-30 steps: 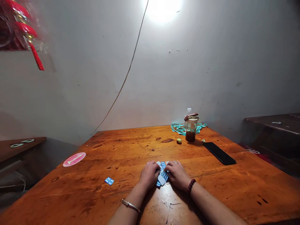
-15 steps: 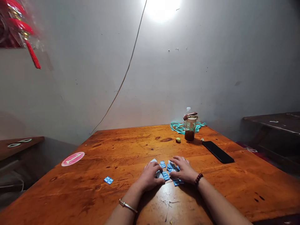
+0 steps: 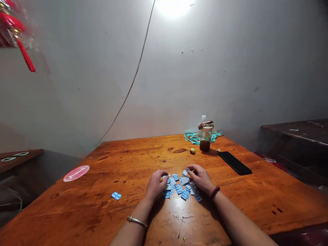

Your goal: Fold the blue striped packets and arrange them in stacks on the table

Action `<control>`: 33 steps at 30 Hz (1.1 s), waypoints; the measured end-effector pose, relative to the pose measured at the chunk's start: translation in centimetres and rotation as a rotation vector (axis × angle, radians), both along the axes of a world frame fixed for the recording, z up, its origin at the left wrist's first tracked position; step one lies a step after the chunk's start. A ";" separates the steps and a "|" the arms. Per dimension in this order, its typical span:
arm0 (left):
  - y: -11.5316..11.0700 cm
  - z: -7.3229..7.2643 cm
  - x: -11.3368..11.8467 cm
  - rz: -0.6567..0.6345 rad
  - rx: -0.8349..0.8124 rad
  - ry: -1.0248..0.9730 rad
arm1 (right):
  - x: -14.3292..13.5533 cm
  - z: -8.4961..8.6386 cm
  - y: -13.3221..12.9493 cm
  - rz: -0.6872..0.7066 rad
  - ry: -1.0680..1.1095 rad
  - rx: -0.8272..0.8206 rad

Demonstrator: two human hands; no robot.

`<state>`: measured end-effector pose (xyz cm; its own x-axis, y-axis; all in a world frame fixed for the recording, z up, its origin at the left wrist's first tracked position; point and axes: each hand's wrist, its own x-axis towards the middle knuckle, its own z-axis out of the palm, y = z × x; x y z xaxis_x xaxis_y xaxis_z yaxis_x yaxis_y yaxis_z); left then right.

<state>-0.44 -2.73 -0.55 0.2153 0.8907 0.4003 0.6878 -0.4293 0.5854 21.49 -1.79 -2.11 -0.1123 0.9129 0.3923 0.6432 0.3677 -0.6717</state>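
Observation:
Small square cards (image 3: 178, 189) lie in a loose, overlapping pile near the middle of the table; some show blue and white stripes, others a plain pale side. At the pile's left edge is my left hand (image 3: 155, 184), its fingers curled and thumb drawn in; what it grips, if anything, is hidden. My right hand (image 3: 201, 177) pinches one small card at the pile's upper right, thumb against fingers. One more blue-and-white card (image 3: 116, 195) lies apart to the left.
A black phone (image 3: 234, 163) lies on the wooden table (image 3: 138, 153) at right. Behind it stand a cup with dark liquid (image 3: 204, 146) and a clear bottle, beside a turquoise strap (image 3: 191, 137). A small yellow-green object (image 3: 192, 150) and a pink round sign (image 3: 76, 173) also lie there.
My hands have drawn slightly apart and their fingers have closed in. The cards between them are spread wider, with more pale sides showing. The view has shifted slightly.

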 end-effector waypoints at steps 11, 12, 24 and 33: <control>-3.7 0.9 3.3 -0.443 0.055 0.297 | 2.3 -0.2 -1.0 0.275 -0.133 -0.270; -3.6 0.8 3.4 -0.423 0.061 0.315 | 1.9 -0.3 -1.0 0.257 -0.117 -0.269; -1.0 0.1 1.2 -0.062 -0.021 0.006 | 1.6 -0.7 0.3 0.118 0.121 -0.167; 0.0 -0.2 0.2 0.115 0.046 0.061 | -1.1 0.9 -2.0 0.090 -0.310 0.049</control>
<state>-0.26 -2.76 -0.74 0.1378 0.8920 0.4305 0.7678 -0.3708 0.5225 20.37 -3.77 -1.19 -0.3130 0.8746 0.3703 0.7777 0.4599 -0.4286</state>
